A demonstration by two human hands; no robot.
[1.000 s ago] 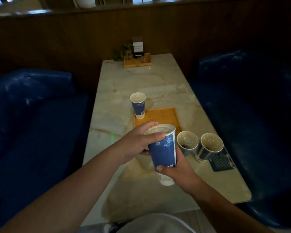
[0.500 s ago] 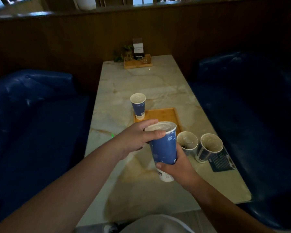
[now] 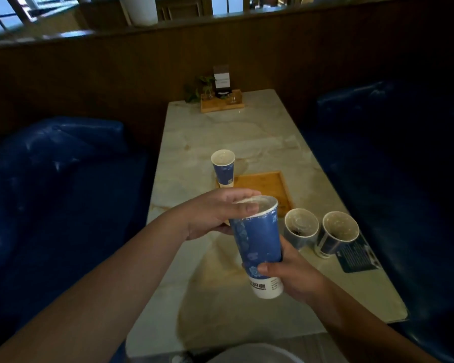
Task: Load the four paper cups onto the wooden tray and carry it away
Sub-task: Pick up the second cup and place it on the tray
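A tall blue paper cup (image 3: 257, 239) with a clear lid is held in the air above the marble table (image 3: 220, 297). My right hand (image 3: 291, 273) grips its lower part and my left hand (image 3: 215, 216) holds its rim. The wooden tray (image 3: 265, 184) lies flat behind the held cup, bare where I can see it. A second blue cup (image 3: 223, 167) stands at the tray's far left corner; whether it is on the tray I cannot tell. Two more lidded cups (image 3: 300, 227) (image 3: 337, 231) stand on the table right of the tray's near edge.
A dark card (image 3: 357, 255) lies under the rightmost cup near the table's right edge. A small wooden stand (image 3: 222, 102) with a plant and sign sits at the far end. Blue padded benches (image 3: 50, 179) (image 3: 391, 153) flank the table.
The held cup has tilted a little and shifted slightly; both hands keep their grip. The view has moved a bit closer. The other cups and tray stay put.
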